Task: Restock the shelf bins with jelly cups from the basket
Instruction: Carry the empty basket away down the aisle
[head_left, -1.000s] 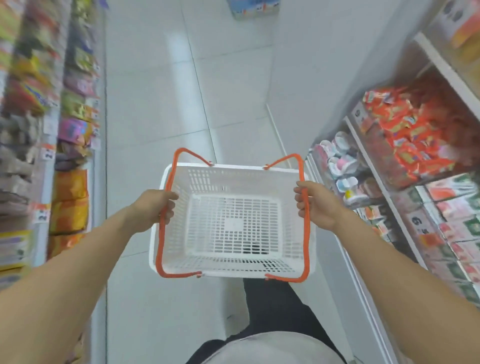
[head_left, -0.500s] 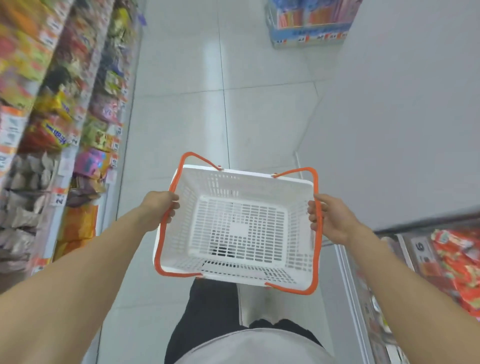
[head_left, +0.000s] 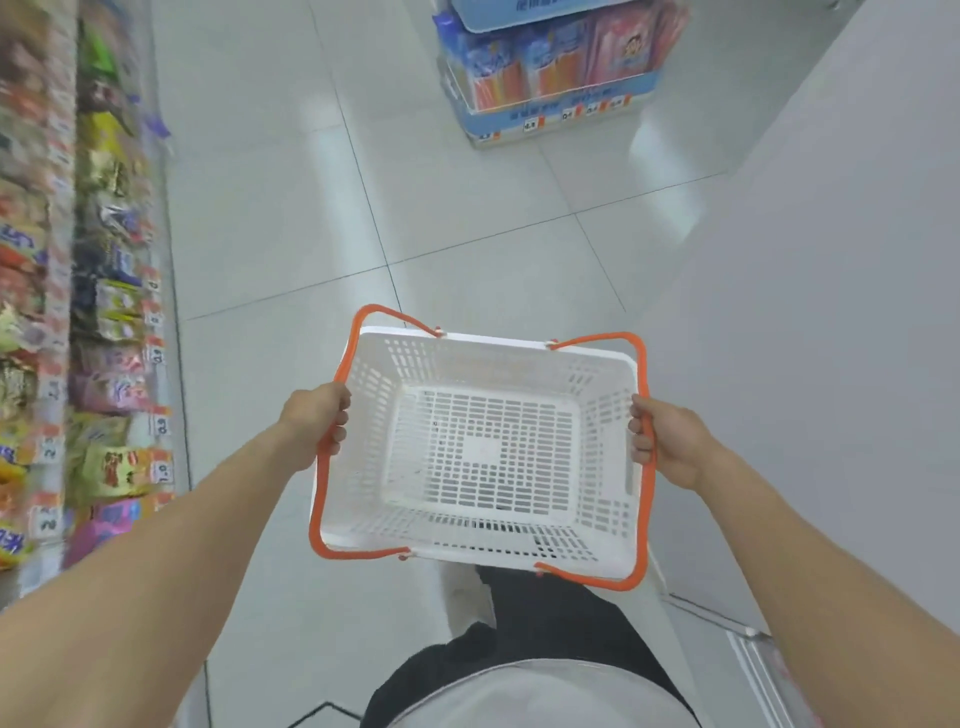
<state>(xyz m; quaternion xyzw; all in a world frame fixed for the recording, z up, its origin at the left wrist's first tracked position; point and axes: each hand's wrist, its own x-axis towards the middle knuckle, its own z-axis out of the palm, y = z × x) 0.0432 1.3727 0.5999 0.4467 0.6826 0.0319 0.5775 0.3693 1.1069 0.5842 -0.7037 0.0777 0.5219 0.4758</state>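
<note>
Both hands grip the basket (head_left: 485, 457) by its orange handles: the left hand (head_left: 318, 422) has its fingers curled round the left handle (head_left: 323, 467), and the right hand (head_left: 662, 441) is wrapped the same way round the right handle (head_left: 647, 395). The basket hangs level between them, held out in front of the body, and its white slatted floor shows bare, with no jelly cups in it.

What has changed is the surroundings rather than the hold. A second ago the bins with cups and red packets stood just right of the basket; half a second ago only a corner of them showed at the lower right; now they are out of view, and a plain grey panel (head_left: 810, 322) fills the right side. The view has swung up the aisle, bringing a blue display stand (head_left: 550, 67) into sight far ahead, while the snack shelf (head_left: 98, 322) runs blurred along the left. The grip itself matches the earlier pictures.

With the basket empty and the bins left behind, the restocking looks finished, or the person is off to fetch more cups; which one cannot be told.

Both forearms reach forward from the near corners, nearly straight, wrists turned inward toward the basket, over the tiled floor (head_left: 291, 182).
</note>
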